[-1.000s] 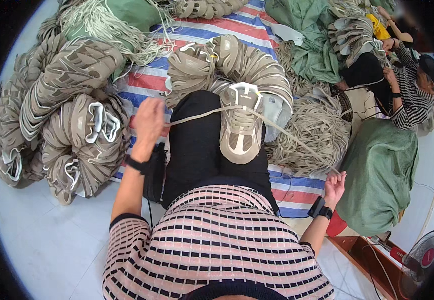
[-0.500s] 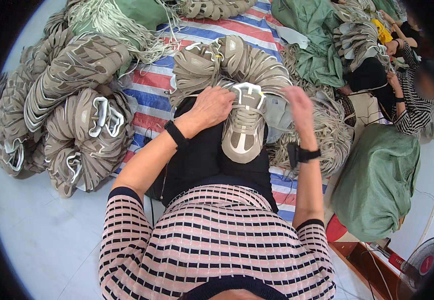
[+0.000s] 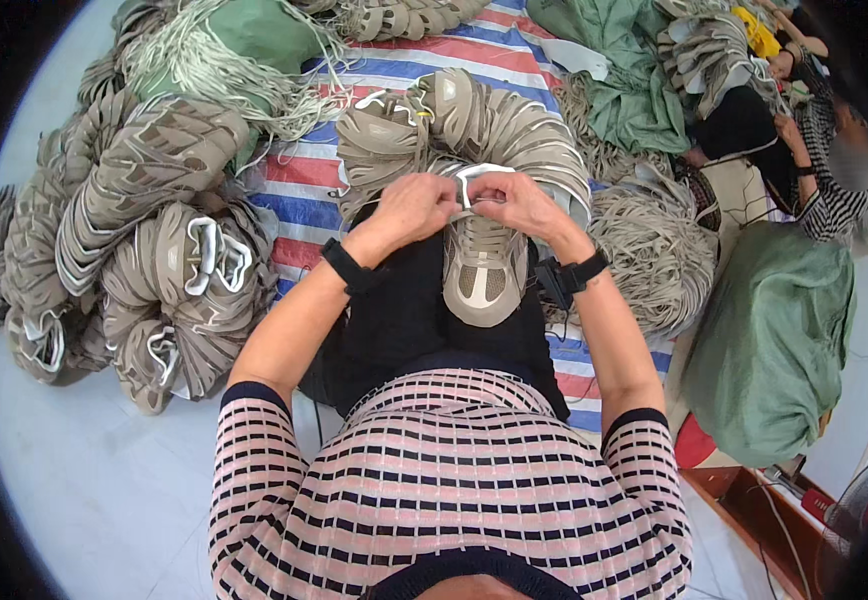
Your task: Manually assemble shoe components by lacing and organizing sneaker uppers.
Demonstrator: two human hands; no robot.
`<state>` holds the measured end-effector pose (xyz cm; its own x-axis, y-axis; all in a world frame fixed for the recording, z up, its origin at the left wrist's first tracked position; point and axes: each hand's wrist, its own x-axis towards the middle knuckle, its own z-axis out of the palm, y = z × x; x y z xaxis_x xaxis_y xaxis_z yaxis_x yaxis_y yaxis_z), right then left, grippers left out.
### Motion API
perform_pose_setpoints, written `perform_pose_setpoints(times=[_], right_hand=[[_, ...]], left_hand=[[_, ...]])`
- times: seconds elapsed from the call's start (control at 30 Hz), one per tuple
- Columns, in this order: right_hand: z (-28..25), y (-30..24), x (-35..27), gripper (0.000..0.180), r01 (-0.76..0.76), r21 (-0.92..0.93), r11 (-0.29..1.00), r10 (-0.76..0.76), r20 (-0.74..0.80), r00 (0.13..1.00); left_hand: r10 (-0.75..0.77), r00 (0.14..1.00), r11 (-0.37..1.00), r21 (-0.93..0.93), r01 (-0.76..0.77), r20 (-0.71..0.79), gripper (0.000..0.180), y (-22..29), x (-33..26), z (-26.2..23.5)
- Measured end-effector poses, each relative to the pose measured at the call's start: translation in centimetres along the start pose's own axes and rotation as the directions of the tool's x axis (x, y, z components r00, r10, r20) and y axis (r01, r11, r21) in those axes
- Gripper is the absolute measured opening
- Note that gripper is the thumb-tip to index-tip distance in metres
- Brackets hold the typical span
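Note:
A beige and grey lace-up shoe upper lies over my lap, toe toward me, with its shoelace threaded across the front. At its top left edge my left hand is closed in a pinch on the lace. From the other side my right hand pinches the lace by the top eyelets, its fingertips close to the left ones. The lace ends are mostly hidden by the fingers. Just beyond, a curved row of nested shoe uppers rests against the piece in my hands.
More bundled uppers are heaped at the left. Loose laces pile up at the right, and pale ones at the far left. A striped sheet covers the floor. A green sack stands right, near another seated person.
My right hand has come down and inward from the right to the top of the shoe upper, meeting my left hand there. The view has shifted slightly.

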<state>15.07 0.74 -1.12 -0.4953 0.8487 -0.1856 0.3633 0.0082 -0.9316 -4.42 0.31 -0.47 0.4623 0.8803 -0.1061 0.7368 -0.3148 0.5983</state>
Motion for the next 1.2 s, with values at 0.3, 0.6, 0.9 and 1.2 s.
perform_pose_setpoints(times=[0.3,0.6,0.9,1.2], right_hand=[[-1.3,1.0,0.5,0.008,-0.019,0.099,0.995,0.002,0.167,0.986],[-9.3,2.5,-3.8,0.010,0.115,0.908,0.404,-0.038,-0.109,0.993],[-21.1,12.2,-15.9,0.015,0.596,0.707,0.380,0.472,-0.702,0.532],[-9.3,9.2,-9.2,0.065,-0.488,-0.156,0.859,0.287,-0.642,0.710]], left_hand=[[0.220,0.965,0.961,-0.137,-0.240,-0.145,0.030,0.5,-2.1,-1.5],[0.495,0.849,0.867,0.171,-0.468,-0.185,0.012,-0.4,-0.7,-0.4],[0.474,0.872,0.860,-0.149,-0.489,-0.124,0.011,-0.2,0.4,0.6],[0.459,0.884,0.886,0.113,-0.449,-0.091,0.019,2.5,2.4,0.8]])
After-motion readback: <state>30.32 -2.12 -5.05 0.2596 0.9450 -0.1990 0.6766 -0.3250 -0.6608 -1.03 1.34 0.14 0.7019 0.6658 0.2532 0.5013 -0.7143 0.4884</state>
